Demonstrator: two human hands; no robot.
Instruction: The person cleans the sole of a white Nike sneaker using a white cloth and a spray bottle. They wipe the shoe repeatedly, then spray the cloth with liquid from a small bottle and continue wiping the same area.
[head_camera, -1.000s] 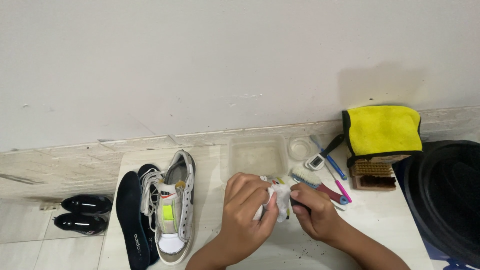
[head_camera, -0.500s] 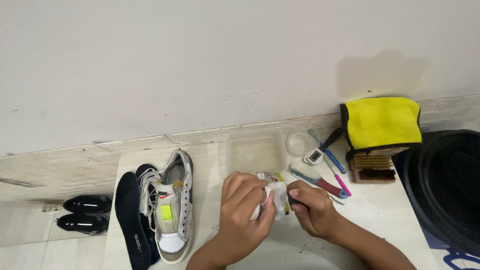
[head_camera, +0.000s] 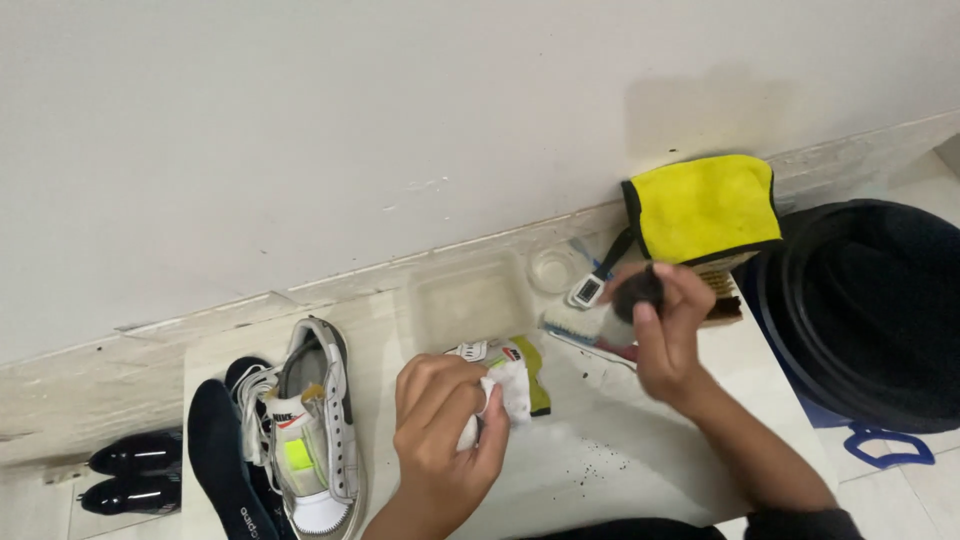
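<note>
- White shoe tongue (head_camera: 515, 385) with a yellow-green patch sits at centre, pinched in the curled fingers of the left hand (head_camera: 445, 425).
- Right hand (head_camera: 665, 330), at 2 o'clock from it, has fingers closed around a small dark round object (head_camera: 637, 291).
- Grey sneaker (head_camera: 310, 430) lies at 9 o'clock.

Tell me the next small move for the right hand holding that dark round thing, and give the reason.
Probably bring the right hand with the dark round thing back toward the white shoe piece. The left hand grips that piece low over the white board, while the right hand is raised near the brushes and yellow cloth, apart from it.
</note>
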